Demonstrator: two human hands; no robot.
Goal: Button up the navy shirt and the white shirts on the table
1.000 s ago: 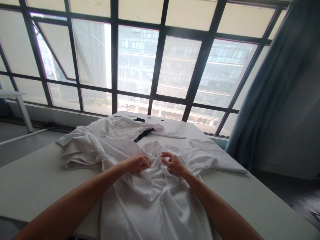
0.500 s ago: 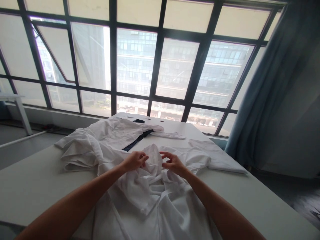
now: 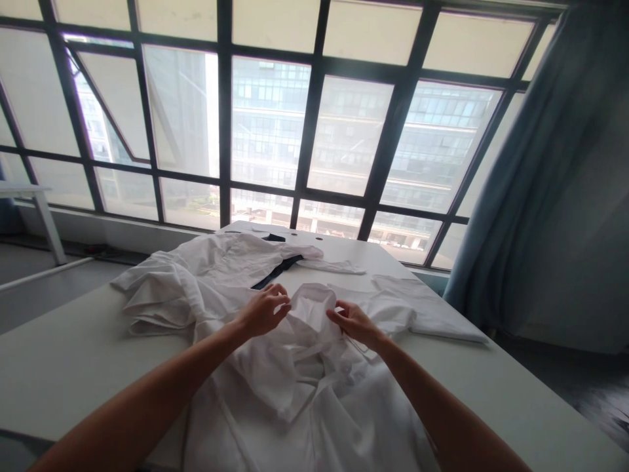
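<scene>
A white garment (image 3: 275, 387), perhaps a coat or shirt, lies rumpled in front of me and runs down past the bottom of the view. Its upper part, which looks like a collar or neck opening (image 3: 313, 300), stands up between my hands. My left hand (image 3: 268, 309) is closed on the left edge of that raised cloth, the fingertips pinched together. On the right edge, my right hand (image 3: 354, 323) grips the cloth between thumb and fingers. Folds hide much of the garment's shape.
More white clothing (image 3: 196, 262) is heaped on the left of the white table (image 3: 59, 367), with a dark strip (image 3: 278, 272) beside it. A flat folded white garment (image 3: 437, 314) lies to the right. Windows (image 3: 270, 124) stand beyond; a blue-grey curtain (image 3: 511, 183) hangs at right.
The raised cloth has been spread wider between my hands. My right hand has shifted slightly right and closed on its edge; my left hand has moved a little up.
</scene>
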